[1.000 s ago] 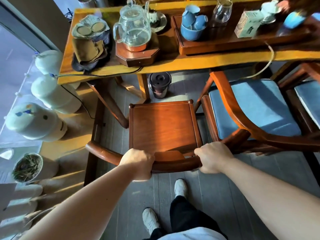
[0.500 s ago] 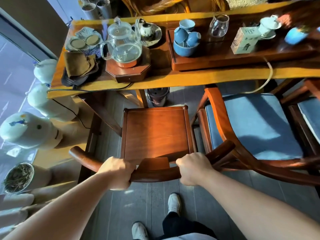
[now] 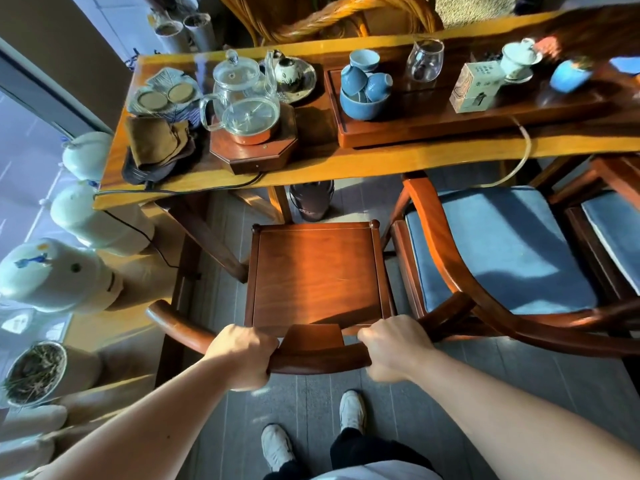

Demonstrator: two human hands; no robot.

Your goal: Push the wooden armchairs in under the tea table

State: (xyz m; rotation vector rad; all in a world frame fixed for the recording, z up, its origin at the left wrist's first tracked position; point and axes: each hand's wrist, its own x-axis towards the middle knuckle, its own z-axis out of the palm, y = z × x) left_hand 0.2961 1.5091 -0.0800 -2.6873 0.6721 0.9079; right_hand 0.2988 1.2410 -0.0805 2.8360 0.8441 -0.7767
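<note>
A wooden armchair (image 3: 317,271) with a bare reddish seat stands in front of me, facing the long tea table (image 3: 346,162). Its front edge sits just short of the table's near edge. My left hand (image 3: 242,355) and my right hand (image 3: 393,348) both grip its curved back rail, either side of the centre splat. To its right stands a second armchair (image 3: 498,251) with a blue cushion, partly under the table. A third cushioned chair (image 3: 616,233) shows at the right edge.
A dark round bin (image 3: 311,200) stands on the floor under the table, ahead of the chair. Table legs (image 3: 214,237) slant down on the left. Pale ceramic jars (image 3: 52,275) line the left side. A glass kettle (image 3: 244,98), cups and a tray crowd the tabletop.
The view has shifted back, showing more of the tabletop. Both hands keep their grip on the back rail, and the chair holds about the same place against the bin and table leg.
</note>
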